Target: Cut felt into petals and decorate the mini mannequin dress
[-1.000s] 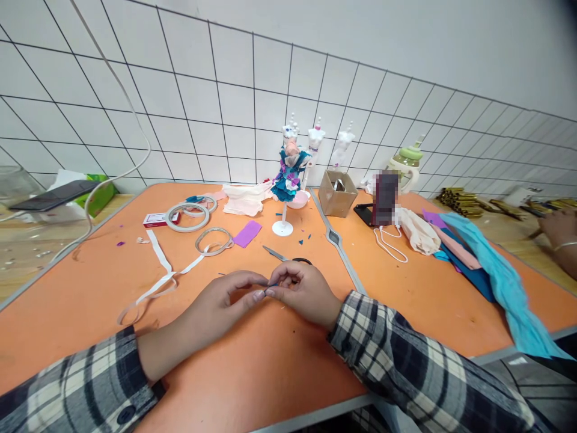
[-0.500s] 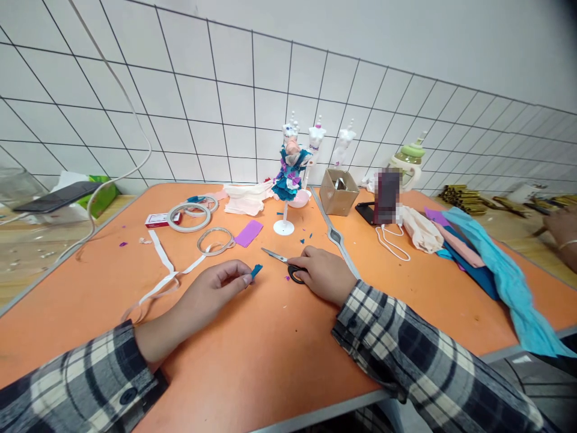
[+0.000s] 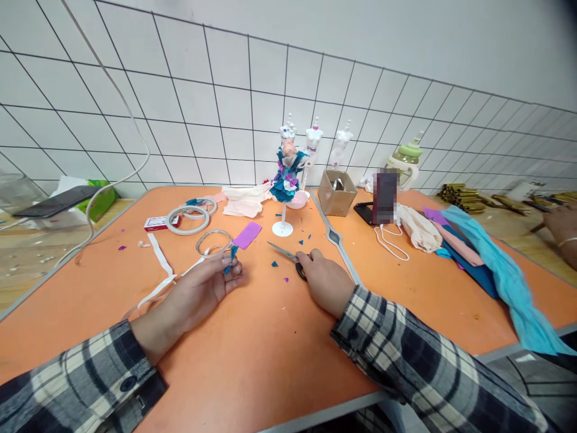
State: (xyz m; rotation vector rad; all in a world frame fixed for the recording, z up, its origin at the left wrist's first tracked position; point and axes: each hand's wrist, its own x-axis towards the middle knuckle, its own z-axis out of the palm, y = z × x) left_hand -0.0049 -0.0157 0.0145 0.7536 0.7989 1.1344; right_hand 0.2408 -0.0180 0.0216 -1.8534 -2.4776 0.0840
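Note:
My left hand (image 3: 205, 282) pinches a small teal strip of crepe paper (image 3: 232, 257) between thumb and fingers, above the orange table (image 3: 252, 355). In my right hand (image 3: 327, 279) is a pair of scissors (image 3: 283, 251), its blades pointing left and its black handle partly hidden by the fingers. A teal scrap (image 3: 274, 264) lies just left of the scissors. Behind the hands, a mini dress form (image 3: 286, 171) on a white stand wears ruffled teal, purple and pink paper. A purple paper piece (image 3: 247, 235) rests beyond my left hand.
Tape rolls (image 3: 187, 220) and a red-and-white box (image 3: 157, 224) lie at left. White dress forms (image 3: 341, 144), a cardboard box (image 3: 336, 192), a phone (image 3: 385, 195) and a bottle (image 3: 403, 162) stand behind. Crepe paper (image 3: 509, 270) lies right. Another person's hand (image 3: 561, 231) shows at far right.
My left hand has moved slightly left and turned, tilting the teal strip upright. The scissors have shifted a little right. A teal scrap now shows on the table beside them.

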